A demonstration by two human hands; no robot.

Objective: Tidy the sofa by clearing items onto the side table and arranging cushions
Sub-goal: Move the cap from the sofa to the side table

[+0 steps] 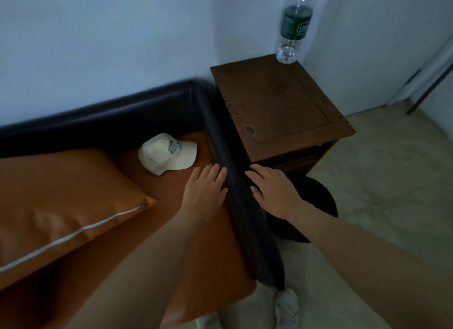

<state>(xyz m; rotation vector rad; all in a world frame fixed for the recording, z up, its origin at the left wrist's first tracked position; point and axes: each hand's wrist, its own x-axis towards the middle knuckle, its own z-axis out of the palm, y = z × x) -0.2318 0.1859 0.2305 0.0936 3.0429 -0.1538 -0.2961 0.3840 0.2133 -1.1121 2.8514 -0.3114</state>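
hovering with both hands flat and released, nothing grasped in either grip: left hand (205,191) over the orange seat, fingers straight and nearly touching the dark armrest (235,181); right hand (272,189) on the armrest's outer side, fingers straight too. lying just ahead and slightly left of the left hand, a cream cap (166,153), near but apart from the fingertips, so plainly the left hand's reach rather than the right's. crown toward the sofa's back corner, brim pointing right toward the armrest, long axis running roughly across the seat. soft and pale, small dark patch on the front, likely light and easy to pinch by the brim. beyond the armrest, the wooden side surface (277,103), bearing a clear water bottle (293,32) at its far corner. further left on the seat, an orange cushion (61,194) with white piping, lying tilted.
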